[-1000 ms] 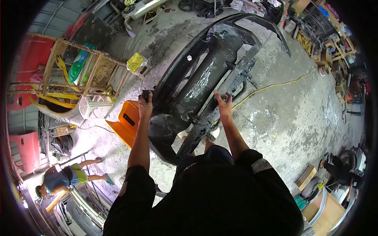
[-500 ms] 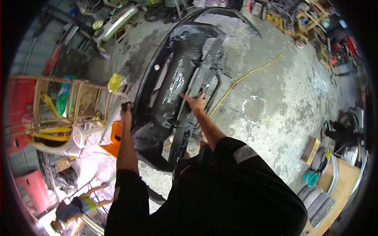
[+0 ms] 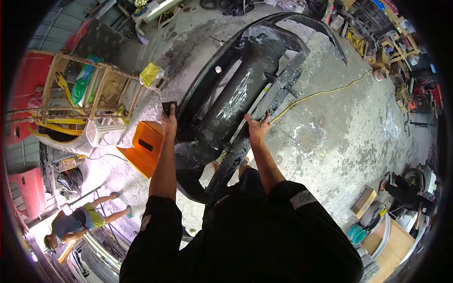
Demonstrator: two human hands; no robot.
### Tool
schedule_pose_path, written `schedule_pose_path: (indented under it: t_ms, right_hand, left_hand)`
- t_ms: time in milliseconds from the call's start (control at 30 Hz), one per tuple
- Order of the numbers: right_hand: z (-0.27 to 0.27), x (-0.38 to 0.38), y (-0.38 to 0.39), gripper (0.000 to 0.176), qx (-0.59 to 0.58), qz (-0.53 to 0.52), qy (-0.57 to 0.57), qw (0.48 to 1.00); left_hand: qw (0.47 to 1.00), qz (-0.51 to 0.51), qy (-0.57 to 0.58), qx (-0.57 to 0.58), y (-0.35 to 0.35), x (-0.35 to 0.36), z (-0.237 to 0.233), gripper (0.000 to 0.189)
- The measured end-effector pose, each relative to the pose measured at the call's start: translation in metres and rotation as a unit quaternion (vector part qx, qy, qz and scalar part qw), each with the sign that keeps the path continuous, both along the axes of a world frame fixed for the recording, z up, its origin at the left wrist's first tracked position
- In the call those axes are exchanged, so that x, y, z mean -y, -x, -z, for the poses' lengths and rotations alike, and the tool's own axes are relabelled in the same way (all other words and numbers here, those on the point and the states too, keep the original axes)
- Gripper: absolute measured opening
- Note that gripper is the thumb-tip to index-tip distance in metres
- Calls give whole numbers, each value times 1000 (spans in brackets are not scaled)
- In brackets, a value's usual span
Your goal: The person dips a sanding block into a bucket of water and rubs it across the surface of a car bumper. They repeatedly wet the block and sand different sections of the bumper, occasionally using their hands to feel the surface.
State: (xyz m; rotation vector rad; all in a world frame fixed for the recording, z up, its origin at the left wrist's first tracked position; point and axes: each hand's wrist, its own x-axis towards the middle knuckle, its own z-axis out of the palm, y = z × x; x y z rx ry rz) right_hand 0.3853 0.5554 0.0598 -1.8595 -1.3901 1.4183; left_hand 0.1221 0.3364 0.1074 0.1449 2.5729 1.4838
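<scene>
Bumper (image 3: 231, 99), big black front-end cover, standing on end on the concrete floor (image 3: 339, 137) right in front of the person, between both arms. The skin has a weave that looks like carbon fibre, glossy, with pale scuffed patches around the middle. My guess is it's light for its size but awkward. It's a long curved shell with thin edges and open grille slots, so it'll probably flex and twist if you only hold one end. The safest grips look like the stiff inner rib and the rolled outer edge, not the thin lip up top.

Left hand (image 3: 168, 122) is at the bumper's left edge, fingers closed on a small dark block (image 3: 168, 107) held against that edge. Right hand (image 3: 257, 127) is on the rough inner rib toward the bumper's right side, fingers hooked over it and a bit splayed.

Orange plastic panel (image 3: 144, 146) lies just left of the bumper, and a yellow cable (image 3: 325, 92) snakes off to its right.
</scene>
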Motion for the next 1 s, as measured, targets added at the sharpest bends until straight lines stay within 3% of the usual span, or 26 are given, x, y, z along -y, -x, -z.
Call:
schedule_pose_path:
  t_ms: [100, 133, 167, 233, 333, 400, 500, 633, 667, 700, 767, 833, 900, 967, 1000]
  right_hand:
    - [25, -6, -14, 123, 24, -22, -14, 999]
    - [43, -9, -21, 126, -41, -36, -27, 998]
    - [28, -9, -16, 129, -107, -53, -36, 992]
    - [-1, -9, -18, 136, -45, -81, -1, 996]
    - [-2, -12, -19, 137, -121, -83, 5, 989]
    - [-13, -17, -19, 132, -14, -99, -218, 971]
    - [-63, -35, -1, 93, -63, -159, -405, 898]
    - [-77, -60, 52, 75, -92, -261, -437, 856]
    - [-70, -70, 69, 70, -80, -321, -503, 799]
    - [-65, -75, 80, 65, -70, -377, -562, 733]
    - [-67, -70, 104, 47, 3, -317, -583, 749]
    - [-38, -80, 120, 51, 37, -261, -512, 818]
    - [-31, -73, 130, 58, 103, -231, -551, 795]
    - [-34, -64, 137, 59, 16, -179, -468, 865]
    - [-28, -61, 139, 59, 33, -181, -472, 862]
  left_hand:
    - [1000, 25, 11, 9, 3, -1, 8, 60]
    - [999, 47, 20, 16, 3, -3, 7, 60]
    - [997, 65, 31, 21, 6, -2, 7, 60]
    - [995, 24, 92, -10, 10, -4, 12, 57]
    - [1000, 10, 18, -3, 4, -3, -4, 50]
    - [999, 4, -45, 26, 5, 3, -10, 44]
    - [998, -13, -52, -17, 2, 16, -30, 41]
    - [997, 13, -48, -62, 9, 49, -55, 38]
    - [998, 1, -26, -61, 14, 61, -57, 37]
    - [998, -4, -23, -60, 24, 78, -51, 37]
    - [995, -11, 37, -96, 58, 125, -23, 37]
    - [996, -46, 39, -59, 96, 185, 37, 40]
    - [990, -118, 69, -23, 116, 235, 87, 37]
    - [985, -153, 80, 22, 133, 271, 123, 37]
    - [979, -172, 79, 69, 134, 268, 151, 37]
